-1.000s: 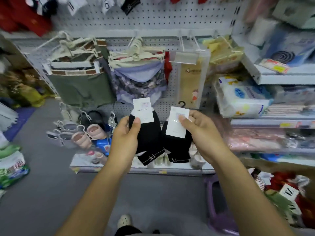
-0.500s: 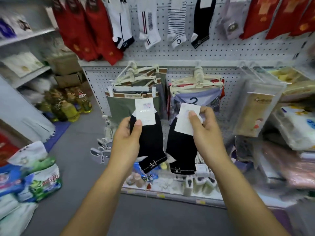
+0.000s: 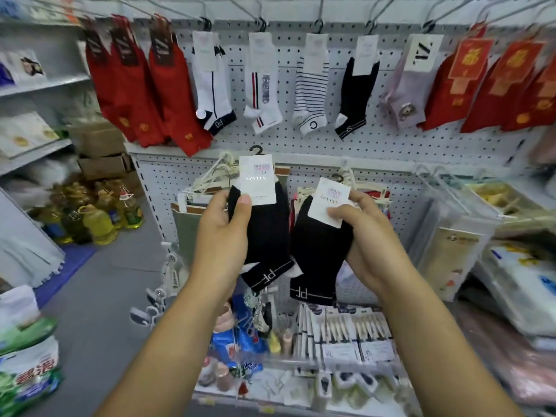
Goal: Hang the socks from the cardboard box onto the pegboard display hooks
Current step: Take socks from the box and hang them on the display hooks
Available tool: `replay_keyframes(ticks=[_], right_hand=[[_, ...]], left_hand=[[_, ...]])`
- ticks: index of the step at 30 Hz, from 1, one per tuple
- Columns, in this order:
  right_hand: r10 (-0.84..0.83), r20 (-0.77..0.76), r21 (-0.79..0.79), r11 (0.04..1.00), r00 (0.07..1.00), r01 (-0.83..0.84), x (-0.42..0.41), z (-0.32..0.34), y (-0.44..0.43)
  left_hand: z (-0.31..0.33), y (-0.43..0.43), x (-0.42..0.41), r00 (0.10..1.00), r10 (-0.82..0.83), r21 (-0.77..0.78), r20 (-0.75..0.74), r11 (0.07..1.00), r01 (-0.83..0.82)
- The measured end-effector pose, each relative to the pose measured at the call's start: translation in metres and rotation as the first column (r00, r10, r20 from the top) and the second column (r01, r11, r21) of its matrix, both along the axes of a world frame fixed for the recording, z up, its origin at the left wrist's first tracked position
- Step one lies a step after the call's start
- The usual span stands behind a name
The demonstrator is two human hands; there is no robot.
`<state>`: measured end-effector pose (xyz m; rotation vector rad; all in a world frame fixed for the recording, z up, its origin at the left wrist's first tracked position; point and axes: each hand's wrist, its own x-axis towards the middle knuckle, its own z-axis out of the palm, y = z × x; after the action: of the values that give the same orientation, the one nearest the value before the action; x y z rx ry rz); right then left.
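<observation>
My left hand grips a black ankle sock with a white paper tag and a small black hook on top. My right hand pinches the tag of a second black sock, held lower and to the right of the first. Both socks hang in front of the white pegboard. Above them, long metal display hooks carry red, white, striped and black socks; one hung black sock looks like the two I hold. The cardboard box is out of view.
Hangers with folded garments hang on the lower pegboard behind my hands. Packaged goods fill the bottom shelf and the shelves at right. Oil bottles and detergent bags stand on the grey floor at left.
The view has tilted up, bringing the top row of hung socks into sight. Both hands have risen with the socks toward the pegboard; the grips are unchanged.
</observation>
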<state>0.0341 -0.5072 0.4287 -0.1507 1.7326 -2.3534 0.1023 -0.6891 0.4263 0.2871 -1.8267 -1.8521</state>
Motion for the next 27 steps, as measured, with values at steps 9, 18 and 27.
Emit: replay_keyframes(ticks=[9, 18, 27], right_hand=[[-0.032, -0.308, 0.082, 0.995, 0.951, 0.06, -0.111, 0.052, 0.031], [-0.136, -0.616, 0.2, 0.926, 0.776, 0.321, -0.21, 0.104, 0.056], [-0.138, -0.601, 0.324, 0.859, 0.787, 0.397, -0.278, 0.145, 0.037]], left_hand=[[0.048, 0.035, -0.117, 0.995, 0.004, -0.041, -0.098, 0.999, -0.008], [0.076, 0.061, -0.197, 0.984, 0.044, -0.201, -0.171, 0.976, -0.079], [0.095, 0.057, -0.246, 0.986, 0.021, -0.235, -0.163, 0.97, -0.059]])
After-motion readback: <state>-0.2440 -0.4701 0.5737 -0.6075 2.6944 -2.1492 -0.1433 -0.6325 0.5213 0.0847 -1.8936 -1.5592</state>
